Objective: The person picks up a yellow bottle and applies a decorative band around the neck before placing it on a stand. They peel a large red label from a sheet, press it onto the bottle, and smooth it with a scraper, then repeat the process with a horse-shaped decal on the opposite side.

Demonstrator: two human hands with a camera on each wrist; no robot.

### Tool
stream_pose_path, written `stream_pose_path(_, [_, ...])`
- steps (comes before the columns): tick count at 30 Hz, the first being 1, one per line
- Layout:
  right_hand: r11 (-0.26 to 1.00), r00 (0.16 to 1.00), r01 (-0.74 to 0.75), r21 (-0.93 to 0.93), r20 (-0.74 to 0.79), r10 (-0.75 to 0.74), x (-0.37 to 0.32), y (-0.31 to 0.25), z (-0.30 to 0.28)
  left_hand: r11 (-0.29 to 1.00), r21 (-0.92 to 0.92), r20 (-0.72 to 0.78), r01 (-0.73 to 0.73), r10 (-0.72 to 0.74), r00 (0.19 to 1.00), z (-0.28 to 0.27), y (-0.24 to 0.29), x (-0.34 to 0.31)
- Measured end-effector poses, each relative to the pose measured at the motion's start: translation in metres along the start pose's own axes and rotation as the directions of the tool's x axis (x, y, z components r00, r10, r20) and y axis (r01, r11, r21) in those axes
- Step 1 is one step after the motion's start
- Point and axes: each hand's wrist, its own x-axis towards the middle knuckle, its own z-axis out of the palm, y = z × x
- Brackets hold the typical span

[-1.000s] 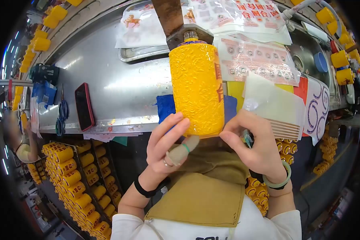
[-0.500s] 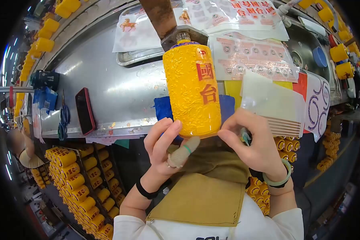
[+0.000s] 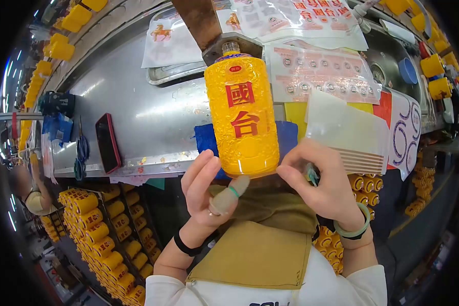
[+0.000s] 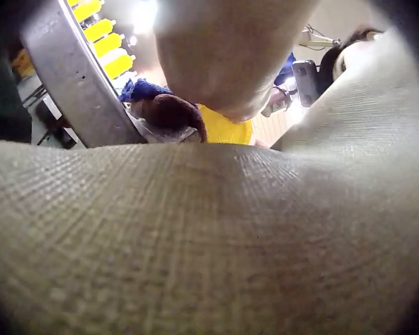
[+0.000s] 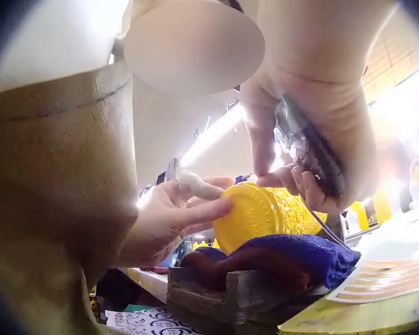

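A yellow embossed bottle (image 3: 262, 109) with large red characters lies with its neck in a metal bracket (image 3: 209, 56) and its base toward me. My left hand (image 3: 201, 191) holds the base from the left; its thumb wears a pale finger cover (image 3: 224, 199). At the right edge of the base, my right hand (image 3: 324, 176) has thumb and index fingertips together. Its other fingers curl round a small dark object with clear plastic on it (image 5: 321, 157); I cannot tell its kind. Blue cloth (image 3: 205, 138) lies under the bottle.
Sticker sheets (image 3: 321, 74) and a stack of pale sheets (image 3: 341, 125) lie right of the bottle. On the steel table (image 3: 137, 107) at left are a phone (image 3: 108, 143) and scissors (image 3: 81, 150). Racks of yellow bottles (image 3: 94, 224) stand below.
The bottle has turned about its length, bringing the red characters from its right edge to the front. My left fingers have shifted left and spread; the right hand stays at the base.
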Motion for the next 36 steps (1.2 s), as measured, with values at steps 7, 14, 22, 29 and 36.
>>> stream_pose_path(7, [1.000,1.000,0.013,-0.028,0.000,-0.013,0.001,0.003,0.000,0.967,-0.245,0.047,0.072,-0.063,0.997,0.007,0.001,0.013])
stream_pose_path(14, [0.999,0.999,0.040,0.002,0.000,-0.040,0.001,0.002,0.002,0.910,-0.312,0.019,0.273,-0.281,0.959,0.006,-0.002,-0.003])
stream_pose_path(22, [1.000,1.000,0.018,-0.022,-0.010,-0.018,0.001,0.005,0.002,0.980,-0.165,0.027,0.113,-0.111,0.994,0.007,0.009,0.016])
stream_pose_path(29, [1.000,1.000,0.018,0.000,-0.008,-0.018,0.002,0.001,0.000,0.879,-0.337,0.022,0.338,-0.351,0.936,0.009,-0.002,-0.009])
stream_pose_path(36, [1.000,1.000,0.008,-0.005,-0.009,-0.008,0.002,0.004,-0.001,0.997,-0.013,-0.003,0.074,-0.074,0.997,-0.002,0.003,-0.003])
